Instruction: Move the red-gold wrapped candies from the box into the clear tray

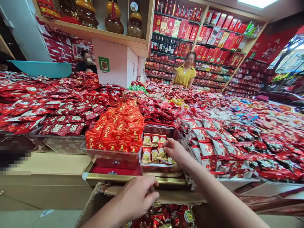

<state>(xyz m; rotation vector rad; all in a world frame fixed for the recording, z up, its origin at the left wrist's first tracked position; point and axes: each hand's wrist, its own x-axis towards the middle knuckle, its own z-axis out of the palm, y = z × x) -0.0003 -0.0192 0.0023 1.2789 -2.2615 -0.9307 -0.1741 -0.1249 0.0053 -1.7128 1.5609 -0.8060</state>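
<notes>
My right hand point(177, 152) reaches over a clear plastic bin point(161, 170) of small red-and-gold candy packets point(154, 153) with durian pictures, laid in rows. Its fingers are bent and slightly apart, the tips at a packet by the right side; I see nothing held between them. My left hand point(140, 196) hovers above an open cardboard box point(180, 198), fingers loosely curled and thumb apart, with nothing visible in it. Inside the box lie loose red candy packets point(172, 217), partly hidden by my left hand and forearm.
Left of the bin, a clear tub point(111, 155) is heaped with orange-red packets point(116, 129). White-and-red packets point(211, 142) fill the tub on the right. A gold-edged counter rail point(118, 180) runs below the bins. Beyond the candy stands a person in a yellow top point(185, 76).
</notes>
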